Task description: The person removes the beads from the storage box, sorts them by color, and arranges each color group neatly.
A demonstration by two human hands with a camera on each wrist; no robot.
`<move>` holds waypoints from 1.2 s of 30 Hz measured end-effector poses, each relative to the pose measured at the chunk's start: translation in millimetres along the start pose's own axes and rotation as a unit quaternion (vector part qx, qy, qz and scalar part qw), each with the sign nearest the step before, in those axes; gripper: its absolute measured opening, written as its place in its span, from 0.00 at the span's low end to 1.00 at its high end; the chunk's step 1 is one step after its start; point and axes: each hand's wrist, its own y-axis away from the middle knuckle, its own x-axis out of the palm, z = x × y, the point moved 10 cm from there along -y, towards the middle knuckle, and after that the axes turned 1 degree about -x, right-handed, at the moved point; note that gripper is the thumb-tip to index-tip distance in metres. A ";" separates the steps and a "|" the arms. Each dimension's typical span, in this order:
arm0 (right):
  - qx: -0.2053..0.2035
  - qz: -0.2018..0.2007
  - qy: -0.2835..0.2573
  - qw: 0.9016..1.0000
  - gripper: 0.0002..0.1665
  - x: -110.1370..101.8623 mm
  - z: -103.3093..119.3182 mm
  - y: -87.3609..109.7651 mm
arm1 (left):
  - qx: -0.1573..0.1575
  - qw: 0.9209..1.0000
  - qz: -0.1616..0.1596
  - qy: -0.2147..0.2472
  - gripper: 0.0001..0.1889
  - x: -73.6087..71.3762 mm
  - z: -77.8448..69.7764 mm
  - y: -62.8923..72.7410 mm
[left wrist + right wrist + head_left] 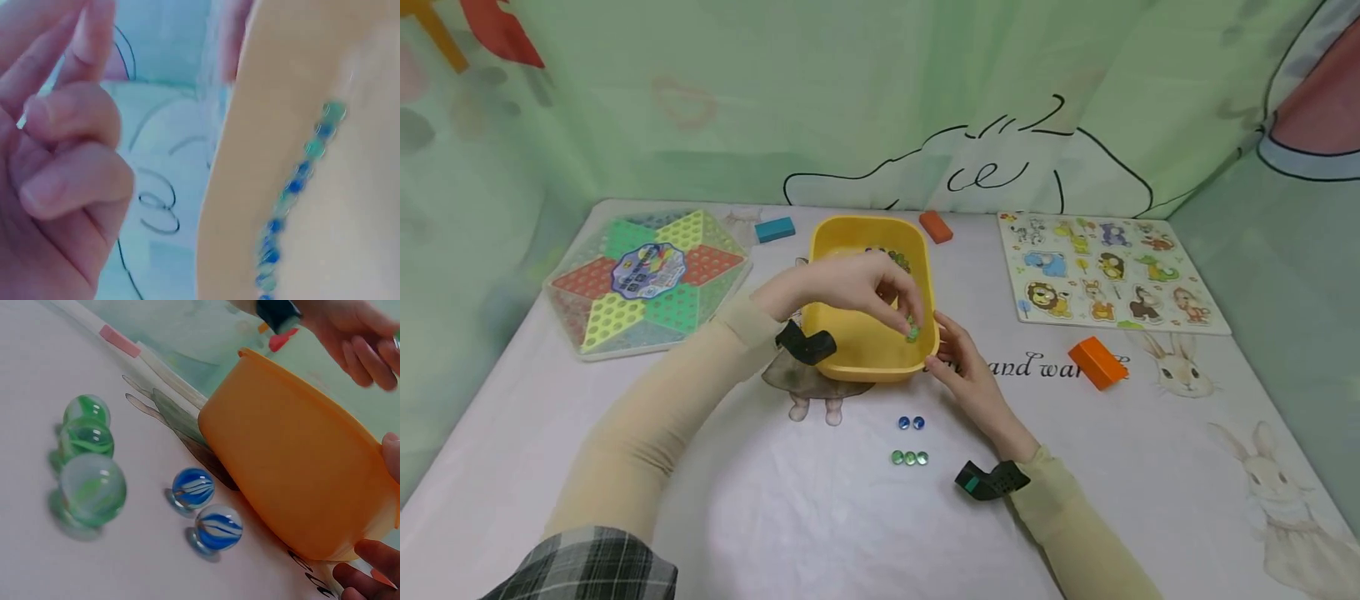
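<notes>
My left hand [876, 287] reaches over a yellow plastic basin [868, 372] and pinches a green marble [913, 335] at its fingertips. More marbles [897, 260], green and blue, lie along the basin's far right side; the left wrist view shows them in a line [295, 185]. At the basin's near right corner my right hand [966, 375] grips the wall, thumb and fingers apart on it. In front of the basin, two blue-swirled marbles [219, 527] sit side by side on the cloth. Nearer to me is a row of three green-swirled marbles [93, 490].
A star-patterned Chinese checkers board [647, 279] lies at left, an animal puzzle board [1112, 271] at right. A blue block [775, 230] and an orange-red block [936, 227] flank the basin's far end. Another orange block [1098, 363] lies below the puzzle.
</notes>
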 end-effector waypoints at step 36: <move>-0.009 -0.001 -0.006 1.000 0.36 0.0 -0.4 -2.4 | -0.049 0.997 -0.053 -0.031 0.06 125.4 25.8 53.4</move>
